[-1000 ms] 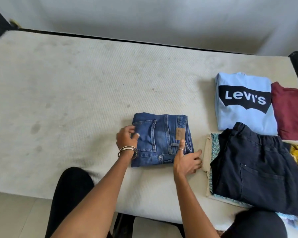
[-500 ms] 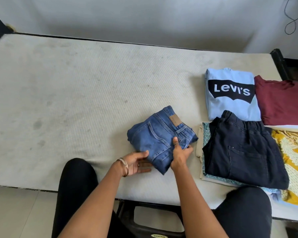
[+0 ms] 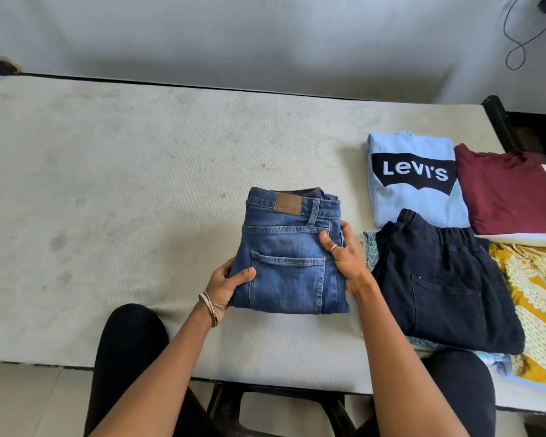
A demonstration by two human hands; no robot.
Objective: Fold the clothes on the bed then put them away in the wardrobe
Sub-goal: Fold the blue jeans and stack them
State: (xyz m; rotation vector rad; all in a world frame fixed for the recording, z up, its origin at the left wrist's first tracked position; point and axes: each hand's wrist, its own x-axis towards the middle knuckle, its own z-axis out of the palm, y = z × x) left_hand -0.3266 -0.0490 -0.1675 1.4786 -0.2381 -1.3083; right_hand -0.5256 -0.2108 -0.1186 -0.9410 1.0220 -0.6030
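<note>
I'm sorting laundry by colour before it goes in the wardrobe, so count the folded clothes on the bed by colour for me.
Blue denim: 1, the jeans gripped by the left hand and right hand
Light blue: 1, Levi's top
Maroon: 1, top
Dark navy: 1, trousers
Yellow print: 1, garment
Teal print: 1, garment, mostly covered
Total: 6

Only thing I could actually read was "Levi's" in big white letters on a dark batwing-shaped patch, printed across the chest of the light blue tee (image 3: 420,190) that lay folded on the bed (image 3: 139,184). The blue jeans (image 3: 289,260) had a brown leather patch (image 3: 289,204) at the waistband, but whatever was stamped on it was too small to make out. The maroon shirt (image 3: 511,193) had a pale mark near its edge, unreadable too.
</note>
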